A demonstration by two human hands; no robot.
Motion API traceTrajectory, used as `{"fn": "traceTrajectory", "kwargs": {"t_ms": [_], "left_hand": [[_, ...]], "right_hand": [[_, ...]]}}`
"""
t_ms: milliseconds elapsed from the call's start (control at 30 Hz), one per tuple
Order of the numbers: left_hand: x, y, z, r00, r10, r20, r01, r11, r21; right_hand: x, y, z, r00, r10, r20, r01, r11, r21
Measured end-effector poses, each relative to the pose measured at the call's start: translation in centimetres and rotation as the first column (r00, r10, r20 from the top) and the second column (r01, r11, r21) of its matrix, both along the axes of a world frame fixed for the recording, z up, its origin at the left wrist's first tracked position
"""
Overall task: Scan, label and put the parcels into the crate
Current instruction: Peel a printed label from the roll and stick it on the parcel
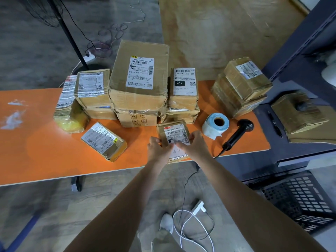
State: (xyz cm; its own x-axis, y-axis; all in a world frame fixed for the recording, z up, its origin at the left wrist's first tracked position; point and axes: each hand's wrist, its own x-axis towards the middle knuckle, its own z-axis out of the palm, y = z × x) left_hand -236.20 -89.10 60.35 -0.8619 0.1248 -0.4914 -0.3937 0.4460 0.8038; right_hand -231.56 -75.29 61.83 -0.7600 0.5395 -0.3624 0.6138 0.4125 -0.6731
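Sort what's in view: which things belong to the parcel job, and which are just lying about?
Job: small parcel gripped by left hand and right hand, label roll, scanner, stacked parcels, crate.
Lying about: white charger and cable, power strip.

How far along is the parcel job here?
Done: nothing visible; the black crate shows no parcel in its visible part. In hand: left hand and right hand grip one small parcel at the table edge, scanner lying untouched. Left: the stacked parcels behind it.

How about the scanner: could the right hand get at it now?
Probably yes, once freed: the right hand holds the parcel, but the scanner lies uncovered to its right.
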Motion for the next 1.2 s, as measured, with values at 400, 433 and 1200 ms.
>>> {"fn": "traceTrajectory", "kwargs": {"t_ms": [400,433,1200], "left_hand": [[0.6,-1.5,-0.5,0.992,-0.122,-0.038,0.125,0.988,0.089],[0.7,-1.6,-0.5,0.989,-0.145,-0.041,0.148,0.986,0.08],[-0.9,-0.3,0.6,0.996,0.015,0.092,-0.021,0.998,0.059]], "right_hand": [[1.7,1.3,-0.6,0.988,0.122,-0.093,-0.135,0.978,-0.157],[1.9,1.2,-0.6,0.985,0.147,-0.088,-0.158,0.977,-0.14],[-0.4,0.0,-0.4,1.0,0.009,-0.005,-0.01,1.0,-0.029]]}}
